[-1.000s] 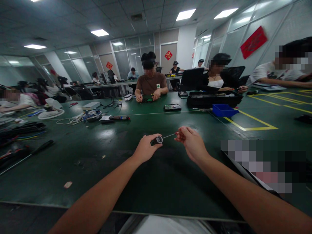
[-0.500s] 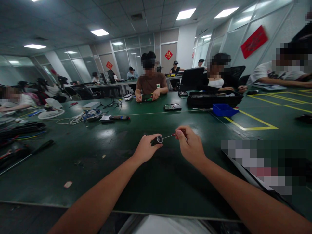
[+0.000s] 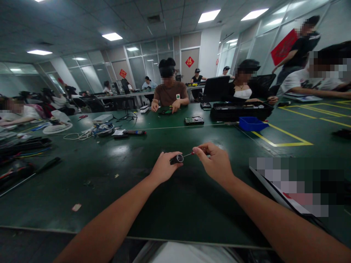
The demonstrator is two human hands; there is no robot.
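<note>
Pinched between the fingers and thumb of my left hand [image 3: 165, 167] is a small dark cylinder [image 3: 177, 159] with a silvery ring at its round end, which faces right. My right hand [image 3: 216, 160] is closed on the red handle of a thin screwdriver [image 3: 188, 154]. The metal shaft points left and its tip is at the cylinder's round end; whether it goes inside is too small to tell. Both hands are held above the green table [image 3: 175, 208].
A blue bin [image 3: 252, 124] stands at the back right by a long black casing [image 3: 238, 111]. A circuit-board device [image 3: 194, 120] lies mid-table. Cables [image 3: 101, 129] and tools are on the left. A person [image 3: 170, 91] sits opposite.
My right thumb has shifted left along the screwdriver handle and the right hand has turned slightly. My left hand is almost unmoved. A standing person has appeared at the back right.
</note>
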